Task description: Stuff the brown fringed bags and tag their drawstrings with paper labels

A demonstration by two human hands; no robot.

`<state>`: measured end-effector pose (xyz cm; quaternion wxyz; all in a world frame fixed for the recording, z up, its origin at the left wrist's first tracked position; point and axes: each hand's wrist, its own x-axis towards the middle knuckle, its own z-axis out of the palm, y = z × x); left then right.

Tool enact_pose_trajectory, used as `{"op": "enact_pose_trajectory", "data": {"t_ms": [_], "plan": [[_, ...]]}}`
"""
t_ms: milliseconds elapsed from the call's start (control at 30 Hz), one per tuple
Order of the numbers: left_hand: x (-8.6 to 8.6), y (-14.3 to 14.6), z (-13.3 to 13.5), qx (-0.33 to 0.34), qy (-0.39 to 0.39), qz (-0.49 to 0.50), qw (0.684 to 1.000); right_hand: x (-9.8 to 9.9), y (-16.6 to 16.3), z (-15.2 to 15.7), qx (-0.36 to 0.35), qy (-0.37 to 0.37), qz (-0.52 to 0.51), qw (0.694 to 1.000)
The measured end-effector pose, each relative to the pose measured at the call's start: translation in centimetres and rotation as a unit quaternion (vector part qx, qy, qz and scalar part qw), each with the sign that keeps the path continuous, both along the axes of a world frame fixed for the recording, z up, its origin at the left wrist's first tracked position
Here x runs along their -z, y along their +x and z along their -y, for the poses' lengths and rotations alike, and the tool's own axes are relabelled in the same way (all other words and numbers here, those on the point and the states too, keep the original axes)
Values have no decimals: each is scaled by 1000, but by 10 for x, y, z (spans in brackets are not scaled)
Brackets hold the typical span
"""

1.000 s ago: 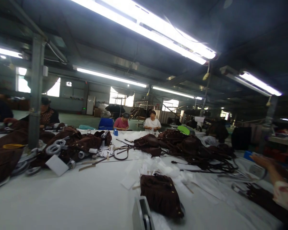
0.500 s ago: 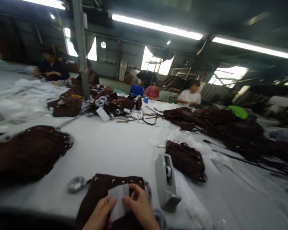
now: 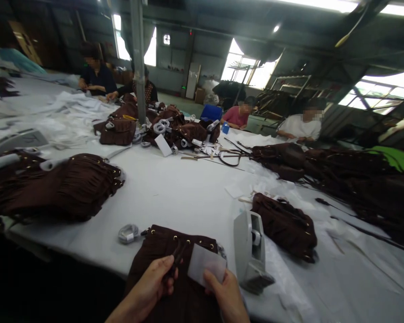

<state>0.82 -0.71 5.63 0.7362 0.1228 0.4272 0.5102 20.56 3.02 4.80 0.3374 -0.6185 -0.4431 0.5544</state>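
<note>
A dark brown bag (image 3: 144,255) with gold eyelets along its top edge lies flat on the white table before me. My left hand (image 3: 158,278) is closed on a dark brown strap end (image 3: 177,255) over the bag's upper middle. Pinched in my right hand (image 3: 224,291) is a small white sheet (image 3: 204,264), thumb on top, over the bag's right part. Whether the sheet is paper or thin foam I cannot tell. A wrapped light-grey coil (image 3: 128,234) sits by the bag's top left corner, near a short dark strap. The bag's lower part is partly hidden by my forearms.
Right of the bag stands a grey tape dispenser (image 3: 244,251), with another brown bag (image 3: 286,226) behind it. More brown bags (image 3: 84,188) lie at left. A pole (image 3: 139,67) rises beyond bags and scraps. Several people work across the white table (image 3: 175,193).
My hands have moved apart: the left has left the white sheet and now grips the strap end, while the right keeps the sheet, shifted right. The camera view has turned left.
</note>
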Motion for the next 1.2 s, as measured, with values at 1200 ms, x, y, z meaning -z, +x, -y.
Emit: {"op": "enact_pose_trajectory", "data": {"t_ms": [1200], "plan": [[2, -35, 2, 46, 71, -301, 950, -4, -67, 5, -88, -100, -245, 960]]}}
